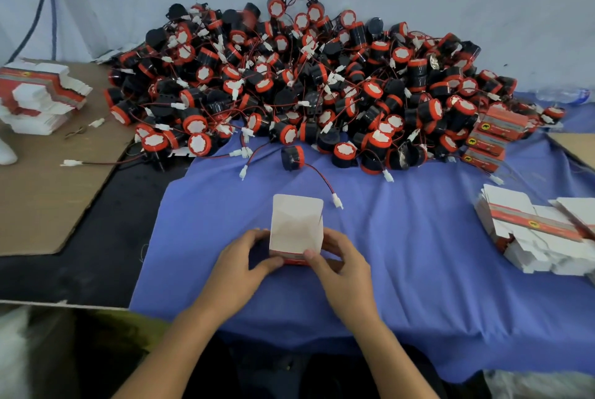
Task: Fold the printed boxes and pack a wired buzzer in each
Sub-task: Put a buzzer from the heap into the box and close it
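— Now, item in hand?
— One white-and-red printed cardboard box (296, 228), stood on end, white inner face showing, at centre front over the blue cloth (418, 270) covering the bench; resting or lifted, cannot tell. Left hand (244, 266) grips its left side, right hand (341, 263) its right; fingers of both curled round its lower red edge, thumbs on the near face
— Step?
— Judged: folding, the bottom closure under way; no buzzer seen inside
— Stock?
— Large heap of black-and-red round wired buzzers (289, 76) at the back; one loose black-and-red buzzer (292, 157) nearest, its red-and-black lead ending in a white plug (337, 200) just beyond the box. Flat printed box blanks, one stack right (531, 231), one left (38, 96). Several closed red boxes (492, 134) at the heap's right edge
— Next move calls for?
— Probably one hand freed to reach the near buzzer, the lead gathered clear of the flaps, then the piece dropped in
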`<control>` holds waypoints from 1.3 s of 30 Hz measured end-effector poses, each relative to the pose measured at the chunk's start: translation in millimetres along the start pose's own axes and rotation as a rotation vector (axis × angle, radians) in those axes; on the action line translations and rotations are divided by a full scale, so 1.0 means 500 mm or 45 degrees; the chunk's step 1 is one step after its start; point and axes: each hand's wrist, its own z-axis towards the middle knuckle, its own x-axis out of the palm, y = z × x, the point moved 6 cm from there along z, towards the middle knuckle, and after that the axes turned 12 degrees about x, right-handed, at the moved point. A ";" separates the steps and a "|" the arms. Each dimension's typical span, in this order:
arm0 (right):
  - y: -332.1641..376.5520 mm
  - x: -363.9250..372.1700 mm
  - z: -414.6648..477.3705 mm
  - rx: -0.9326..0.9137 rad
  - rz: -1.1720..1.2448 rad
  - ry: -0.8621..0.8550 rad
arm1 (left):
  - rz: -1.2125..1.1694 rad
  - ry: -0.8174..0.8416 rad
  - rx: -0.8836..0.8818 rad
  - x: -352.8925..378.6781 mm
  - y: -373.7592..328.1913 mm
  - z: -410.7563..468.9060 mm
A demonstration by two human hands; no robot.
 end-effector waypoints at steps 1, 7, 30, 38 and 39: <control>0.000 -0.003 0.002 0.026 0.023 0.040 | -0.022 0.025 -0.034 -0.004 0.005 -0.001; -0.002 -0.049 0.063 0.420 0.653 0.085 | -0.219 -0.225 -0.113 -0.085 0.020 0.031; 0.150 0.012 0.344 0.161 0.378 -0.002 | -0.786 0.236 -0.306 -0.037 -0.003 0.411; 0.300 -0.082 0.179 0.005 0.852 -0.027 | -0.062 0.117 0.264 -0.183 -0.253 0.234; 0.307 -0.090 0.154 0.061 0.837 0.011 | -0.041 0.114 0.305 -0.183 -0.269 0.202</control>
